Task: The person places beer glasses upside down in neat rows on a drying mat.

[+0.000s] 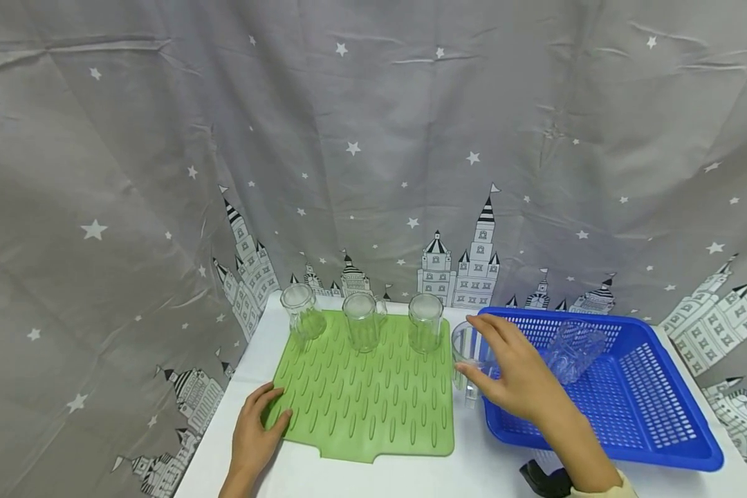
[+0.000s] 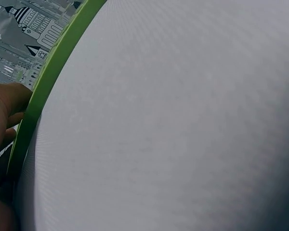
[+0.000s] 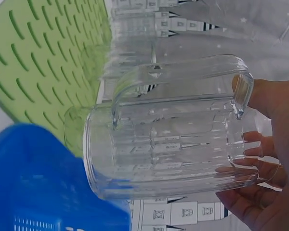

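Fingers (image 3: pixel 241 207) and thumb of the right hand (image 1: pixel 529 380) grasp a clear glass mug (image 3: pixel 168 154) by one end, its handle toward six o'clock, above the gap between green mat (image 1: pixel 361 401) and blue basket (image 1: pixel 604 456). Relaxed, the left hand (image 1: pixel 255 432) rests at the mat's eight o'clock edge. Three more mugs (image 1: pixel 362 325) line the mat's far side at eleven, twelve and one o'clock, the last standing close at the held mug's ten, while the basket's rim crowds its three and another glass (image 1: pixel 574 353) lies inside at the basket's ten.
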{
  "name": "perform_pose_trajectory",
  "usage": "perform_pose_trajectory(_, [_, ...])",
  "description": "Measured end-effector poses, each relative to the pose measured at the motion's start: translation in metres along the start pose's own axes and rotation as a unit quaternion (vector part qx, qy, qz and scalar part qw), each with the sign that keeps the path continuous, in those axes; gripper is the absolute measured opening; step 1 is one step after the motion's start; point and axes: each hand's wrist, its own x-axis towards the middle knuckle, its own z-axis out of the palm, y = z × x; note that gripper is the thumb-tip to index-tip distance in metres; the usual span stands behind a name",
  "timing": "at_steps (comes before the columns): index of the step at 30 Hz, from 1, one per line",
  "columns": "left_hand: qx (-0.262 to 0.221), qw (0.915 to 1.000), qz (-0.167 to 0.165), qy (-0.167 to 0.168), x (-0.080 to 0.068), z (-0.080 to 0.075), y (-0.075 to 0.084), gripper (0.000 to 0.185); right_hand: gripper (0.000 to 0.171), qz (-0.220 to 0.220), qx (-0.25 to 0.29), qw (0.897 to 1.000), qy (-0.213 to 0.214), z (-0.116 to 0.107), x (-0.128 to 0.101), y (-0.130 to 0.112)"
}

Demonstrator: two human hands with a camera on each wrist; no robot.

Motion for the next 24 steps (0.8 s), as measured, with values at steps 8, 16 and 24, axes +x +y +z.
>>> perform_pose_trajectory(8, [-0.002,1.0000,0.002,0.001,0.000,0.000,0.001,0.049,0.080,-0.023,0.011,1.000,0.003,0.011,0.008,-0.011])
perform_pose_trajectory(16, [-0.003,1.0000,0.000,-0.002,0.000,0.000,0.004,0.049,0.079,-0.044,0.019,0.999,-0.001,0.023,0.015,-0.024])
perform_pose_trajectory(24, [-0.006,1.0000,0.000,0.003,0.000,0.000,0.003,0.049,0.079,-0.057,0.025,0.998,-0.017,0.031,0.021,-0.038])
